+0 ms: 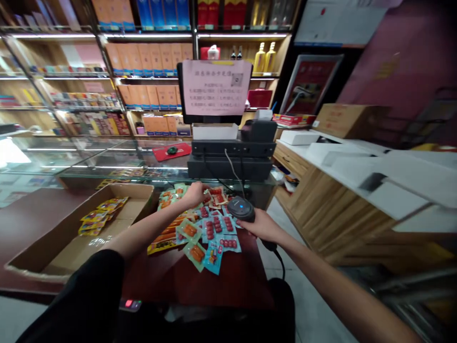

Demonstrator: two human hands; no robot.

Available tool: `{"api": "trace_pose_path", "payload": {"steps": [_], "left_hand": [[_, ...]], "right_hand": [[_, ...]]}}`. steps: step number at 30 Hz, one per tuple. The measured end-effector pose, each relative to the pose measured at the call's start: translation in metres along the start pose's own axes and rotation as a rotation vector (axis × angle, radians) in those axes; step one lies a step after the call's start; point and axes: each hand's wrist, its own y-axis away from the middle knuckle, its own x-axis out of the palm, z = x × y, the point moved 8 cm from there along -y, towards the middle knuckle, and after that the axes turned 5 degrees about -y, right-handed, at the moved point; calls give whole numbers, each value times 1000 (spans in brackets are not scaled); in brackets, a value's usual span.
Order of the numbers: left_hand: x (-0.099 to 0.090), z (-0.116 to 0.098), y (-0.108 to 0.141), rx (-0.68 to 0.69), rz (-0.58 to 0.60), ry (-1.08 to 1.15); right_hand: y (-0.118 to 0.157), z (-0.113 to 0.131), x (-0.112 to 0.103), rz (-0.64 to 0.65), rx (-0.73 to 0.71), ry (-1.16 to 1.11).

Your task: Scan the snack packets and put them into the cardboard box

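Observation:
My right hand [262, 226] is wrapped round a black handheld scanner [241, 209] with a small blue light, held over the right side of the snack pile. My left hand [196, 194] reaches to the back of the pile, its fingers closed at the edge of some red-brown packets [217, 196]; what they pinch is too small to make out. Blue-edged packets of dark red pieces [210, 229] lie in the middle. Nearer me are green-edged packets of orange pieces [196, 253] and a bright blue packet [213, 257]. Long orange sticks [171, 234] lie on the left.
An open cardboard box [64, 264] with yellow packets [102, 215] stands left on the dark red table [200, 288]. Behind the pile are a black cash drawer [228, 168] and a screen covered by a pink notice [217, 90]. The scanner's cable hangs at the right.

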Motion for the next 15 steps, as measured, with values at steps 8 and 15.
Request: {"api": "trace_pose_path", "payload": {"steps": [8,15], "left_hand": [[75,-58,-32,130,164,-192],[98,-47,-33,134,237,-163]], "right_hand": [[30,-45,-32,-85,145,-53],[34,-47,-32,-87,134,-60]]}}
